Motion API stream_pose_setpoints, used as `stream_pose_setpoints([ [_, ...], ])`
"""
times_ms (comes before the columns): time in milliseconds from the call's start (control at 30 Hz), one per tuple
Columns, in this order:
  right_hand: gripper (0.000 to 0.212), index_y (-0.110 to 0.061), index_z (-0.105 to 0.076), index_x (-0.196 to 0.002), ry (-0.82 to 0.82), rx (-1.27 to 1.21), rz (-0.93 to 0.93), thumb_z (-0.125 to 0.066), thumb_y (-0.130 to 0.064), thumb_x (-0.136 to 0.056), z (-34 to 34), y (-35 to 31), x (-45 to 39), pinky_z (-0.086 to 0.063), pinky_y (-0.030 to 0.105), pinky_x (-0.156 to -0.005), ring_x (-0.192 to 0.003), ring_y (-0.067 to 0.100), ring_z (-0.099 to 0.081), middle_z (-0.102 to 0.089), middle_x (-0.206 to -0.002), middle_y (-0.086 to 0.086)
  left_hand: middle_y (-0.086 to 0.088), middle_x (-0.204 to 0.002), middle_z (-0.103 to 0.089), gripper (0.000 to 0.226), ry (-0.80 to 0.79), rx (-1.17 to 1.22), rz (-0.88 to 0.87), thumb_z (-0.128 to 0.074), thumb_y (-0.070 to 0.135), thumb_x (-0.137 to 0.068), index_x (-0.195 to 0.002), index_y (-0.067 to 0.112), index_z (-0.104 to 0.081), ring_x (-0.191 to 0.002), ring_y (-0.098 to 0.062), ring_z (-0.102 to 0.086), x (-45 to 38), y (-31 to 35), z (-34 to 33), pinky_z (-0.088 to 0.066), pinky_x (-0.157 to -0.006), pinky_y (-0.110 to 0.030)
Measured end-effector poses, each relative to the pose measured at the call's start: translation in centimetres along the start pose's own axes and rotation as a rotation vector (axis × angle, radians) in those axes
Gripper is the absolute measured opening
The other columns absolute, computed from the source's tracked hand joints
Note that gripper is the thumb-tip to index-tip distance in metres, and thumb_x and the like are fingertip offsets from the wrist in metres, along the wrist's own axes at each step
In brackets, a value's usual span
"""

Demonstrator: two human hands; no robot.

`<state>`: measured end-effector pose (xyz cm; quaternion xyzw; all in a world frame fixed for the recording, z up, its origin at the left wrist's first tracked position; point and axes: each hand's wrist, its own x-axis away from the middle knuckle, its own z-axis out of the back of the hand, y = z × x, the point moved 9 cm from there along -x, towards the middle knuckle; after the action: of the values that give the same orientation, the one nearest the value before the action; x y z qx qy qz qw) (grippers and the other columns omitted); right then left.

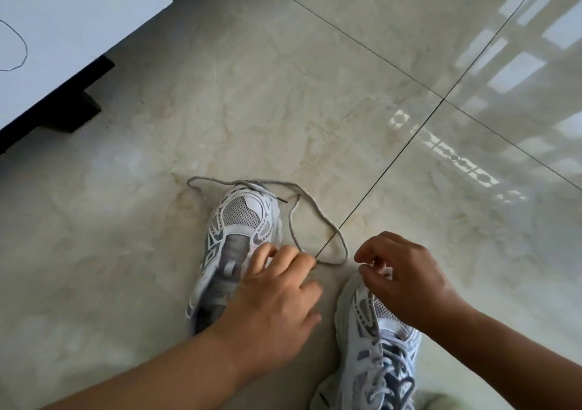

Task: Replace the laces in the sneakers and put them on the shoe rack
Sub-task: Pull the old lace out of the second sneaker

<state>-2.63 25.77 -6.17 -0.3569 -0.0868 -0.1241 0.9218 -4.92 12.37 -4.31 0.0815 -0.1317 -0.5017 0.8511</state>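
- Head view: left hand [277, 299] rests with loosely spread fingers on the unlaced sneaker [236, 242]
- Grey lace [315, 214] loops on the floor tiles [315, 94] beside it
- Right hand [406, 277] pinches at the laced sneaker [374, 346] toe; what it holds, unclear

Two sneakers are sitting on the tiled floor [315, 63]. The unlaced sneaker [239, 236] is lying to the left, toe pointing away, and the laced sneaker [378, 346] is lying to its right and nearer the camera. A loose lace [330, 223] is looping over the unlaced sneaker's toe and trailing onto the floor between the two. The left hand [277, 296] is resting over the unlaced sneaker's right side; the right hand [406, 280] is hovering over the laced sneaker's toe. A cabinet [47, 31] is standing at the far left.
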Motion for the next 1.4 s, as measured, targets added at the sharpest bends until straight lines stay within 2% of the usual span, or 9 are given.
stream_pose_setpoints([
  [200, 0.023, -0.019, -0.066, -0.079, 0.026, -0.007, -0.005, -0.064, 0.002, -0.072, 0.9, 1.2, 0.4, -0.04, 0.01, -0.057, -0.065, 0.002, -0.055, -0.058, -0.074, -0.011, 0.004, -0.121, -0.053, 0.061, -0.114, 0.218, -0.054, -0.042, 0.07, -0.079, -0.125, 0.032, -0.053, -0.108, -0.012, -0.052, -2.8, 2.9, -0.4, -0.047, -0.09, -0.029],
  [333, 0.023, -0.019, -0.066, -0.078, 0.089, -0.023, -0.058, -0.062, 0.004, -0.073, 2.1, 2.9, 0.9, -0.038, 0.006, -0.06, -0.071, 0.008, -0.055, -0.057, -0.072, -0.011, 0.006, -0.108, -0.05, 0.033, -0.09, 0.166, -0.357, -0.066, 0.05, -0.071, -0.1, 0.04, -0.054, -0.08, -0.008, -0.054, -1.7, 9.6, -3.8, -0.046, -0.064, -0.024],
  [433, 0.023, -0.018, -0.066, -0.077, 0.094, -0.04, -0.056, -0.062, 0.004, -0.073, 2.3, 3.3, 1.3, -0.039, 0.006, -0.061, -0.081, 0.009, -0.054, -0.058, -0.072, -0.01, 0.005, -0.095, -0.059, 0.004, -0.085, 0.147, -0.296, -0.058, 0.031, -0.08, -0.083, 0.03, -0.054, -0.058, -0.007, -0.053, -1.3, 10.7, -5.2, -0.044, -0.042, -0.019],
  [533, 0.023, -0.017, -0.065, -0.076, 0.108, -0.056, -0.041, -0.062, 0.005, -0.072, 2.5, 3.3, 1.2, -0.038, 0.005, -0.061, -0.079, 0.009, -0.053, -0.058, -0.071, -0.009, 0.007, -0.097, -0.056, 0.008, -0.094, 0.13, -0.205, -0.057, 0.026, -0.078, -0.083, 0.026, -0.051, -0.047, -0.004, -0.048, -1.6, 9.7, -4.7, -0.038, -0.034, -0.017],
  [667, 0.014, -0.022, -0.064, -0.076, 0.187, -0.118, -0.058, -0.057, -0.011, -0.072, 3.4, 3.4, 0.7, -0.036, 0.002, -0.063, -0.077, 0.005, -0.055, -0.059, -0.075, -0.012, 0.004, -0.104, -0.05, 0.032, -0.053, 0.204, -0.034, -0.052, 0.02, -0.063, -0.094, 0.024, -0.059, -0.052, -0.007, -0.052, -2.7, 6.0, -2.5, -0.042, -0.039, -0.02],
  [767, 0.016, -0.023, -0.064, -0.079, 0.185, -0.139, -0.06, -0.059, -0.008, -0.075, 3.4, 3.1, 0.2, -0.037, 0.003, -0.067, -0.074, 0.0, -0.055, -0.058, -0.078, -0.015, 0.004, -0.112, -0.043, 0.051, -0.061, 0.225, 0.095, -0.059, 0.022, -0.054, -0.105, 0.024, -0.055, -0.066, -0.007, -0.06, -4.1, 2.9, -0.7, -0.044, -0.06, -0.019],
  [867, 0.014, -0.023, -0.065, -0.08, 0.172, -0.127, -0.03, -0.057, -0.013, -0.074, 3.1, 2.1, -0.2, -0.038, 0.004, -0.065, -0.076, 0.002, -0.055, -0.058, -0.077, -0.014, 0.005, -0.123, -0.034, 0.048, -0.038, 0.25, 0.191, -0.062, 0.014, -0.071, -0.116, 0.023, -0.048, -0.086, -0.015, -0.061, -4.9, 0.3, 0.2, -0.043, -0.069, -0.021],
  [1100, 0.012, -0.022, -0.065, -0.08, 0.127, -0.169, 0.04, -0.057, -0.021, -0.072, 2.3, -0.4, -1.4, -0.04, 0.009, -0.062, -0.078, 0.005, -0.054, -0.059, -0.075, -0.013, 0.004, -0.116, -0.047, 0.041, 0.085, 0.319, 0.214, -0.07, 0.01, -0.063, -0.1, 0.017, -0.057, -0.075, -0.026, -0.063, -5.4, -3.2, 1.6, -0.053, -0.058, -0.036],
  [1400, 0.02, -0.024, -0.067, -0.086, 0.044, -0.238, 0.109, -0.061, -0.038, -0.075, 0.7, -2.6, -1.8, -0.04, 0.007, -0.065, -0.077, -0.001, -0.055, -0.059, -0.076, -0.014, 0.016, -0.096, -0.055, 0.033, 0.189, 0.615, 0.199, -0.061, 0.045, -0.066, -0.091, 0.025, -0.07, -0.084, -0.001, -0.058, -4.2, -5.2, 2.5, -0.046, -0.073, -0.019],
])
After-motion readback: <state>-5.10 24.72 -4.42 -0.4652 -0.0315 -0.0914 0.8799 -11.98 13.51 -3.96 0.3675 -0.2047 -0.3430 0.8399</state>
